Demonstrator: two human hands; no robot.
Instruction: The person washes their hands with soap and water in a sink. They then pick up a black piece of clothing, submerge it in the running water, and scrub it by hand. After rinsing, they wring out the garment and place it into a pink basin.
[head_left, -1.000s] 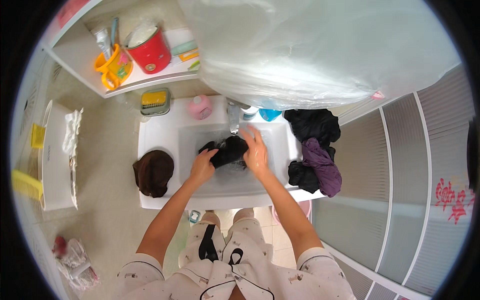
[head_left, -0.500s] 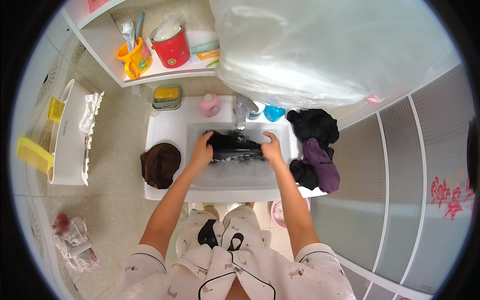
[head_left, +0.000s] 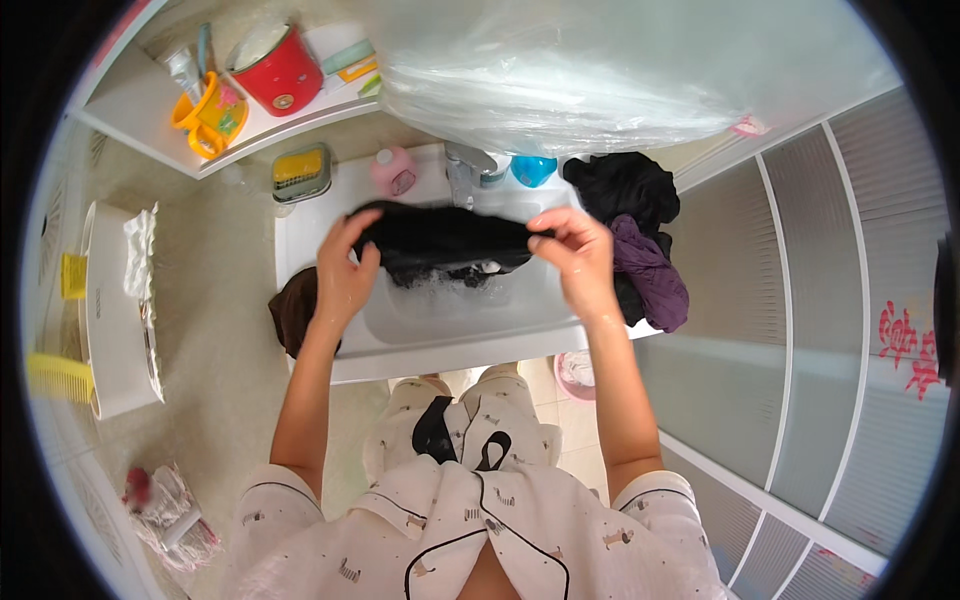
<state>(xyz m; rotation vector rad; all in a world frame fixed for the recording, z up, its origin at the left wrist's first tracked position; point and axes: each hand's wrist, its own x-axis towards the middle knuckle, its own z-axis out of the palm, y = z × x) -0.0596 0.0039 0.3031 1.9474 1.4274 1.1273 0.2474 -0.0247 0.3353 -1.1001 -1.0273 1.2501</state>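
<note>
A wet black garment (head_left: 450,238) is stretched sideways between my two hands, its lower part hanging over the foamy water in the white sink (head_left: 400,345). My left hand (head_left: 347,262) pinches its left end between thumb and fingers. At the other end, my right hand (head_left: 578,255) grips the edge the same way. The exact kind of garment cannot be made out. Behind it stands the metal faucet (head_left: 461,178). A brown bunched cloth (head_left: 295,315) lies on the counter beside my left wrist, partly hidden by it.
Black clothes (head_left: 625,190) and a purple cloth (head_left: 650,272) are heaped on the right of the counter. Along the back stand a soap box (head_left: 302,172), a pink bottle (head_left: 394,171) and a blue container (head_left: 533,170). A plastic-covered bulk (head_left: 620,70) hangs above. Below right is a pink basin (head_left: 575,375).
Both hands have risen out of the sink, lifting the black garment from the water and spreading it wider. The whole view has also shifted slightly.
</note>
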